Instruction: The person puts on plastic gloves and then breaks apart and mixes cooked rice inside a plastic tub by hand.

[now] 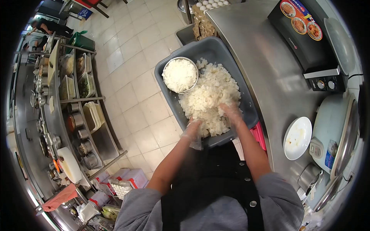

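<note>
A grey plastic tub [167,63] in front of me holds a large heap of cooked white rice [212,92]. My left hand [192,130], in a clear plastic glove, is pushed into the near left side of the heap. On the near right side, my right hand [231,111], gloved the same way, is also sunk in the rice. The grains hide most of the fingers of both hands, so I cannot see how far they are closed. A round metal pot [180,75] full of rice stands in the tub's far left corner.
To the right runs a steel counter [246,50] with a microwave [308,38], a white plate [297,138] and a large rice cooker [327,131]. Shelving [81,100] with food containers lines the left, beyond the tiled floor [135,84]. Eggs [212,4] sit behind the tub. A person [50,26] is far left.
</note>
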{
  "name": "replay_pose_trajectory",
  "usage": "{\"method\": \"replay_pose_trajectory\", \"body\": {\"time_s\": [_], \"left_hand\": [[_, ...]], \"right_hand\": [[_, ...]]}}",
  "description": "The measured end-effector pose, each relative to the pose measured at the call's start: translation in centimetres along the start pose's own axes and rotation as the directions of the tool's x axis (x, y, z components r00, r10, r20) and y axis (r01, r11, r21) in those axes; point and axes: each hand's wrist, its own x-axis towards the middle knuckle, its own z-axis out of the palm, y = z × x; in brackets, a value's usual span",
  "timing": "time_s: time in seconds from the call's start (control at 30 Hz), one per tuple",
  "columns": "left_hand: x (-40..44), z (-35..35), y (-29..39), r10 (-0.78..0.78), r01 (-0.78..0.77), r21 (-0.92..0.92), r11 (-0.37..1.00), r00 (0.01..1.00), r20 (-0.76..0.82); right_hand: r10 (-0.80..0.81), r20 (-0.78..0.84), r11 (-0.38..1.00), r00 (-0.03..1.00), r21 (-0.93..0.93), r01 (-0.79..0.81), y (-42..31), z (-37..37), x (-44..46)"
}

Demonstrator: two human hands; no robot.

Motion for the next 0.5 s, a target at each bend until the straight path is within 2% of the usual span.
{"method": "replay_pose_trajectory", "body": {"time_s": [0.07,0.13,0.17,0.2,0.23,0.27,0.37,0.4,0.43,0.47,0.5], "left_hand": [[-1.7,1.2,1.5,0.069,-0.066,-0.065,0.996,0.996,0.052],[-3.2,2.3,2.8,0.041,-0.040,-0.062,0.997,0.999,0.019],[-3.8,2.8,3.4,0.012,-0.013,-0.061,0.998,1.000,-0.016],[-3.4,2.6,2.9,0.013,-0.014,-0.061,0.998,1.000,-0.016],[-2.7,2.3,2.1,0.075,-0.070,0.068,0.995,0.993,-0.087],[-2.1,2.0,1.4,0.145,-0.113,0.201,0.973,0.978,-0.149],[-3.0,2.4,2.2,0.172,-0.116,0.280,0.953,0.968,-0.183],[-3.7,2.7,3.0,0.171,-0.115,0.279,0.953,0.968,-0.185],[-4.7,3.3,4.3,0.224,-0.111,0.423,0.899,0.948,-0.227],[-5.6,3.9,5.6,0.281,-0.096,0.557,0.825,0.925,-0.257],[-6.4,4.4,6.6,0.281,-0.096,0.557,0.825,0.925,-0.257]], "right_hand": [[-0.001,0.008,1.000,1.000,0.009,0.001,-6.9,-0.2,-2.9],[0.248,-0.100,0.969,0.964,0.044,-0.245,-11.2,-0.1,-4.4],[0.246,-0.101,0.969,0.964,0.044,-0.243,-10.6,-0.3,-3.4],[0.049,-0.122,0.994,0.991,-0.087,-0.060,-9.1,-0.5,-1.9],[-0.149,-0.117,0.968,0.982,-0.217,0.122,-9.3,-0.4,-1.5],[-0.150,-0.116,0.968,0.982,-0.218,0.123,-9.3,-0.6,-1.3],[-0.149,-0.160,0.953,0.976,-0.286,0.098,-12.0,-0.2,-2.2],[-0.116,-0.163,0.930,0.980,-0.364,0.049,-11.9,-0.4,-1.7],[-0.084,-0.170,0.898,0.982,-0.439,0.001,-11.8,-0.4,-1.5],[-0.084,-0.170,0.898,0.982,-0.439,0.001,-11.8,-0.3,-1.5],[-0.218,-0.138,0.774,0.966,-0.628,0.085,-12.1,-0.1,-1.7]]}}
